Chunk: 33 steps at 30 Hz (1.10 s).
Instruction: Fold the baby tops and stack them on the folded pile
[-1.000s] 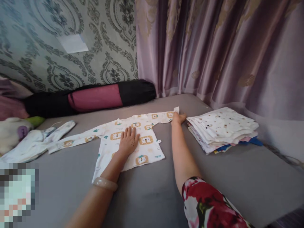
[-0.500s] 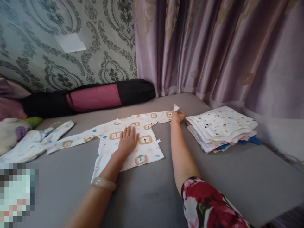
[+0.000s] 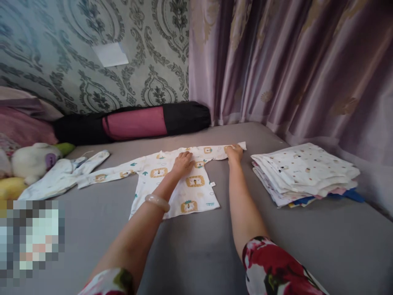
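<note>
A small white long-sleeved shirt (image 3: 172, 192) printed with orange lion faces and green leaves lies spread on the grey bed sheet, both sleeves stretched sideways. My left hand (image 3: 183, 163) rests palm down on its upper chest, near the right-hand shoulder, the fingers slightly bent against the fabric. Around the right-hand sleeve, close to the cuff, my right hand (image 3: 235, 153) is closed, and the cuff end sticks out beyond it. Right of that hand sits a stack of folded clothes (image 3: 307, 172), white printed pieces on top and blue and pink ones lower down.
Another pale garment (image 3: 58, 176) lies at the left by a white plush toy (image 3: 33, 162). A long black and pink bag (image 3: 135, 124) runs along the patterned wall. Purple curtains (image 3: 233, 61) hang behind the bed (image 3: 196, 262). A blurred-out patch covers the lower left.
My left hand has slid from the shirt's middle up toward the right-hand shoulder. My right hand still holds the sleeve, with more of the cuff showing past it. The view has turned slightly left.
</note>
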{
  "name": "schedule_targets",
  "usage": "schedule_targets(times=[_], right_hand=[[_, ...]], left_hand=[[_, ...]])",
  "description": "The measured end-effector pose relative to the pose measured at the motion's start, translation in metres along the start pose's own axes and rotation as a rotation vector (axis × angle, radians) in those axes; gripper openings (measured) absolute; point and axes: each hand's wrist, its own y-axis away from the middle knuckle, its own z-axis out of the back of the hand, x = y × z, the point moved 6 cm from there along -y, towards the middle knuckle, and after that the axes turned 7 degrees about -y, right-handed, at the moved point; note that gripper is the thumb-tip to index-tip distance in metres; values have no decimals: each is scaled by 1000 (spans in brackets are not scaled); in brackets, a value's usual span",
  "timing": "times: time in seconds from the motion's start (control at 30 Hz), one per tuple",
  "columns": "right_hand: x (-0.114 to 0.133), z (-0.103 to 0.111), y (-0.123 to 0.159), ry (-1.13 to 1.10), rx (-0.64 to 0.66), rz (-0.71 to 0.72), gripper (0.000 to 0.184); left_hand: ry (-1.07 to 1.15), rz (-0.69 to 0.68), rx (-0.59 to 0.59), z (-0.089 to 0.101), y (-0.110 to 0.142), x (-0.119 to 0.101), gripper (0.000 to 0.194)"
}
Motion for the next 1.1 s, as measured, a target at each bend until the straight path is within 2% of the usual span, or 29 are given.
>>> schedule_targets(times=[0.13,0.3,0.53,0.73,0.9,1.0,1.1], right_hand=[[7,-4,-3,-255,-37,-46,46],[23,-8,-4,-621,-30,-107,47],[55,-16,0,-991,143,-137,44],[91,-32,25,-1091,326,-119,40],[107,-57,53,-1136,496,-176,36],[110,-69,65,-1143,559,-213,34],[110,-76,72,-1138,574,-237,35]], left_hand=[[37,-73,10,-4,-23,-9,40],[9,28,82,-6,-34,-13,47],[-1,86,134,-8,-43,-10,58],[-18,44,188,-8,-56,-7,81],[-25,24,254,-2,-64,-10,96],[-5,43,261,-3,-66,-9,99],[91,40,199,-2,-60,-4,92]])
